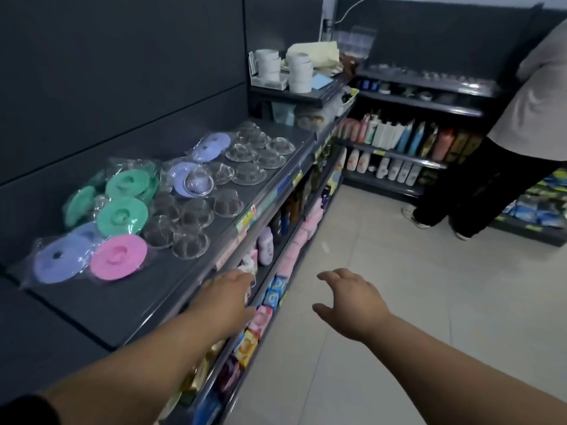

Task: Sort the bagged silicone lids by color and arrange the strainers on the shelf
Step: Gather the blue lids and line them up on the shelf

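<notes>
On the shelf (129,305) at your left the bagged lids lie mixed: a purple lid (56,262) touching a pink lid (118,256), green lids (122,214) behind, far purple lids (211,145) among the scattered strainers (190,240). Sorting looks barely begun. Your left hand (228,289) hovers at the shelf's front edge, fingers loosely extended, holding nothing. Your right hand (349,302) hangs over the aisle, fingers spread, empty. Next, reach in and gather one colour together.
</notes>
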